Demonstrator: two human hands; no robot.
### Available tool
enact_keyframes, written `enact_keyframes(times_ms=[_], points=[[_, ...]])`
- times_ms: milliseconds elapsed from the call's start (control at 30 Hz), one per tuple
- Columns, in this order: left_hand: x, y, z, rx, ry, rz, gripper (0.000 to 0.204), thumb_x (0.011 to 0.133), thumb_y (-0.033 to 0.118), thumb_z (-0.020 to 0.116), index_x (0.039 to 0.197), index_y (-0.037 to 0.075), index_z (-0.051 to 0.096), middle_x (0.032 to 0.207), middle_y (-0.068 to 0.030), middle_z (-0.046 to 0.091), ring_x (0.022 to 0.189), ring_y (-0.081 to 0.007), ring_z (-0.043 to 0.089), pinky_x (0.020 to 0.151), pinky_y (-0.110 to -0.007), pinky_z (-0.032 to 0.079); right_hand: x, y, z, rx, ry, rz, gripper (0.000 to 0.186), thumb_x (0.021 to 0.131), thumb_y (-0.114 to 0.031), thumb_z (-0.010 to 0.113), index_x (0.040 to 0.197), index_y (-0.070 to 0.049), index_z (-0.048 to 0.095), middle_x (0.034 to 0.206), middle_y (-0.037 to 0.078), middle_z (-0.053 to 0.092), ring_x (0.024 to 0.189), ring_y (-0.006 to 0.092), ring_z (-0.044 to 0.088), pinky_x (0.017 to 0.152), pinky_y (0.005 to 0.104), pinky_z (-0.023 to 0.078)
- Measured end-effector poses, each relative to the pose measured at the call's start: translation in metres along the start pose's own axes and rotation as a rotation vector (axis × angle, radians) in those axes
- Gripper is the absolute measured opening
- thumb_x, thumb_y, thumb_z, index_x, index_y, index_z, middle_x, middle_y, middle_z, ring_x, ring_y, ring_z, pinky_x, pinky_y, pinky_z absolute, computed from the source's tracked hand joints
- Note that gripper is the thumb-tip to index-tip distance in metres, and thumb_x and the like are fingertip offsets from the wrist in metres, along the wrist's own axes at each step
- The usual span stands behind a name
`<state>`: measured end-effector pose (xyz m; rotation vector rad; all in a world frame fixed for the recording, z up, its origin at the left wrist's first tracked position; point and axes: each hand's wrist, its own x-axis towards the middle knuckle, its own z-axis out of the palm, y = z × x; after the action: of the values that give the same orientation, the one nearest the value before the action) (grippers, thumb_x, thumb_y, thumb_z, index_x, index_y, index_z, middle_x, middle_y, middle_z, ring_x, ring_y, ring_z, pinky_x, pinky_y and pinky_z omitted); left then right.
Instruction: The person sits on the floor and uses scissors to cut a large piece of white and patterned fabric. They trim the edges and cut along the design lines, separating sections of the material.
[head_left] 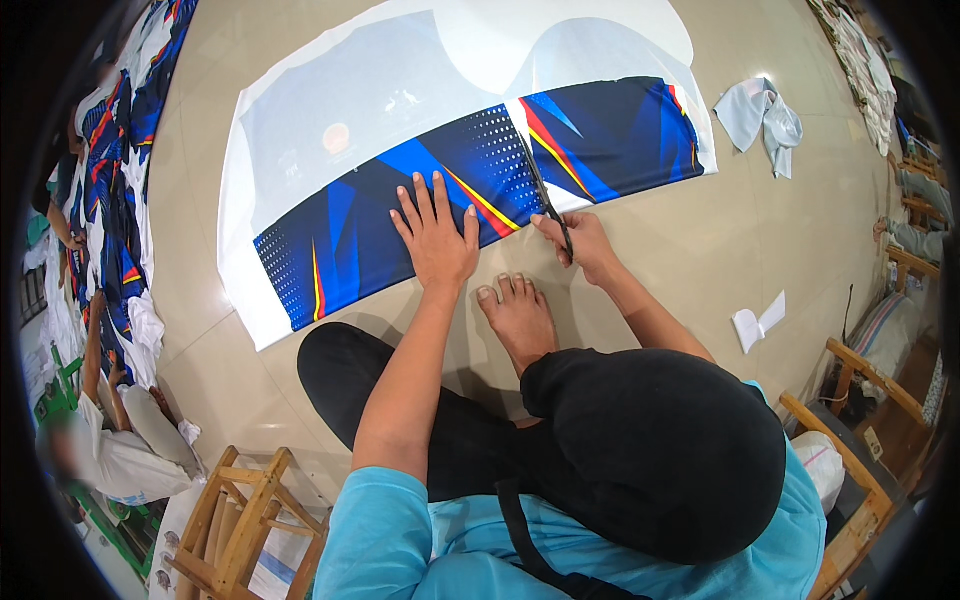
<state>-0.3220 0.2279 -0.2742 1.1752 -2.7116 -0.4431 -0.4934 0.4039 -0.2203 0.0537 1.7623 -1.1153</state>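
Dark blue printed fabric (380, 220), with red, yellow and dotted accents, lies along the near part of a white paper sheet (240, 240) that has pale shapes on it. My left hand (436, 235) lies on the fabric with fingers spread. My right hand (582, 245) grips black scissors (541, 192) at the sheet's near edge, their blades pointing away from me along a white band dividing the printed fabric. Whether the blades are apart is unclear. My bare foot (518, 320) rests on the floor just below the fabric.
Grey scraps (755, 125) and a white scrap (757, 325) lie on the tiled floor (800, 230) at right. Piled printed fabrics (135, 210) line the left, beside co-workers (130, 460). A wooden stool (240, 510) stands lower left; wooden frames (880, 375) and other people's limbs show at right.
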Motion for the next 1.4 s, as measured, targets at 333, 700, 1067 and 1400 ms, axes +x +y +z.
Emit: enact_keyframes(times_ms=[333,700,1067,1400], points=[[0.0,0.0,0.001,0.007,-0.004,-0.002,0.08,0.113,0.052,0.052,0.179,0.012,0.031,0.185,-0.0204,0.025,0.172,-0.0476,0.014,0.137,-0.068,0.008,0.007,0.0,0.004,-0.01,0.035,-0.01,0.05,0.089,-0.043,0.096,0.076,-0.007,0.063,0.065,-0.001,0.058,0.048,0.0094,0.053,0.045,0.0289,0.04],[0.0,0.0,0.001,0.014,-0.011,-0.006,0.081,0.113,0.053,0.052,0.179,0.012,0.03,0.186,-0.0199,0.024,0.172,-0.0472,0.014,0.137,-0.067,0.008,0.012,0.007,0.005,-0.021,0.046,-0.06,0.052,0.088,-0.042,0.096,0.071,-0.008,0.061,0.062,0.001,0.057,0.047,0.0106,0.052,0.044,0.0302,0.04],[0.0,-0.001,-0.001,0.012,0.001,0.001,0.081,0.113,0.052,0.053,0.178,0.01,0.031,0.185,-0.0217,0.025,0.172,-0.0483,0.014,0.136,-0.068,0.009,0.022,-0.018,0.011,-0.01,0.036,-0.063,0.051,0.086,-0.044,0.097,0.074,-0.008,0.063,0.062,0.0,0.057,0.046,0.01,0.052,0.044,0.0291,0.039],[0.0,0.0,-0.002,0.012,-0.014,-0.003,0.081,0.113,0.052,0.052,0.179,0.011,0.03,0.185,-0.0216,0.024,0.172,-0.0479,0.013,0.137,-0.068,0.008,0.027,-0.016,0.009,-0.033,0.039,-0.066,0.048,0.089,-0.036,0.097,0.073,-0.008,0.063,0.06,0.0,0.056,0.047,0.0101,0.051,0.044,0.0291,0.039]])
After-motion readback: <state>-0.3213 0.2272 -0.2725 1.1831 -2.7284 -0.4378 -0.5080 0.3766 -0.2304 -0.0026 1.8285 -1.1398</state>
